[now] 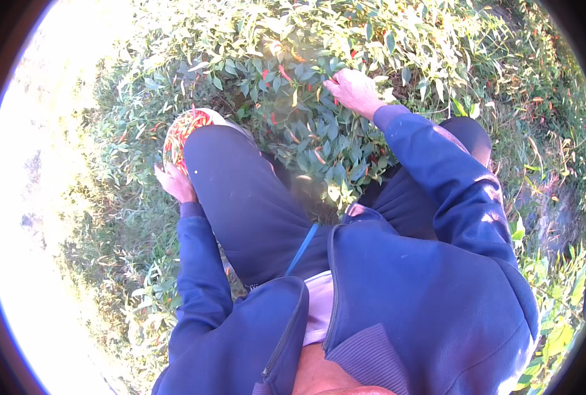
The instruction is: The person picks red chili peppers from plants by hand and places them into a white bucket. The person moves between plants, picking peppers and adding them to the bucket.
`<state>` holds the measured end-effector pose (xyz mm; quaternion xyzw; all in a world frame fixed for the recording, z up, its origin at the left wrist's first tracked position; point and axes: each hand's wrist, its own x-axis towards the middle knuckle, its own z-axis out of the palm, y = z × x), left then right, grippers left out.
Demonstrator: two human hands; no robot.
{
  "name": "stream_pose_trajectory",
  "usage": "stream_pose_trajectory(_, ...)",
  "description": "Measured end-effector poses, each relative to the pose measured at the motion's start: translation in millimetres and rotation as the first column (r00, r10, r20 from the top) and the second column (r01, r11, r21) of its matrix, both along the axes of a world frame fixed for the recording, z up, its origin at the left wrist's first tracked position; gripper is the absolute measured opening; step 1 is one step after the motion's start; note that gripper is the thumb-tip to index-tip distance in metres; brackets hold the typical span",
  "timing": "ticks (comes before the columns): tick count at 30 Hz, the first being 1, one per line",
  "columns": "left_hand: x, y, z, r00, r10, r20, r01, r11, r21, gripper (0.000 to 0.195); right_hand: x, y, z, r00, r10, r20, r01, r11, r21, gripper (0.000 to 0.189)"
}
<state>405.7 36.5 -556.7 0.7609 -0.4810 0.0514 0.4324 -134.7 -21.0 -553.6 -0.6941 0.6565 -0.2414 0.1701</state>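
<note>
Red and orange chili peppers fill a pale round container beside my left knee. My left hand rests at the container's near side, its fingers partly hidden, so its hold is unclear. Over the chili plants, my right hand has its fingers drawn together at a bit of red that looks like a chili pepper. More chilies hang near that hand, among them a red chili pepper and a yellowish one.
My bent knees stand on both sides of the nearest plants. Dense leafy plants spread to the left and ahead. Grass and more plants with red chilies lie to the right. Glaring light washes out the far left.
</note>
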Motion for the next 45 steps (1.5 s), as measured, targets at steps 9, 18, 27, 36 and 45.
stream_pose_trajectory(9,-239.2,-84.6,167.1,0.000,-0.752,-0.659,0.772,0.419,-0.478,0.037,-20.5,-25.1,-19.2,0.415,-0.411,0.812,-0.061,0.878,0.475,0.026)
stream_pose_trajectory(18,-348.5,-116.9,63.8,0.441,-0.577,-0.687,0.880,0.430,0.204,0.032,-52.3,1.0,31.8,0.619,-0.279,0.734,0.125,0.958,0.259,0.029)
stream_pose_trajectory(27,-400.6,-102.6,-3.2,0.403,-0.213,-0.890,0.833,0.489,0.260,0.023,-36.4,3.4,-24.3,0.798,-0.138,0.586,-0.046,0.957,0.288,0.028)
stream_pose_trajectory(36,-386.4,-84.2,-1.9,0.346,-0.224,-0.911,0.833,0.521,0.188,0.011,-13.6,-8.7,-20.4,0.396,-0.427,0.813,-0.022,0.881,0.473,0.029)
stream_pose_trajectory(45,-382.5,-75.3,-6.6,0.338,-0.783,-0.522,0.939,0.318,0.131,0.018,-11.5,-17.0,-28.1,0.177,-0.667,0.724,0.227,0.743,0.629,0.021)
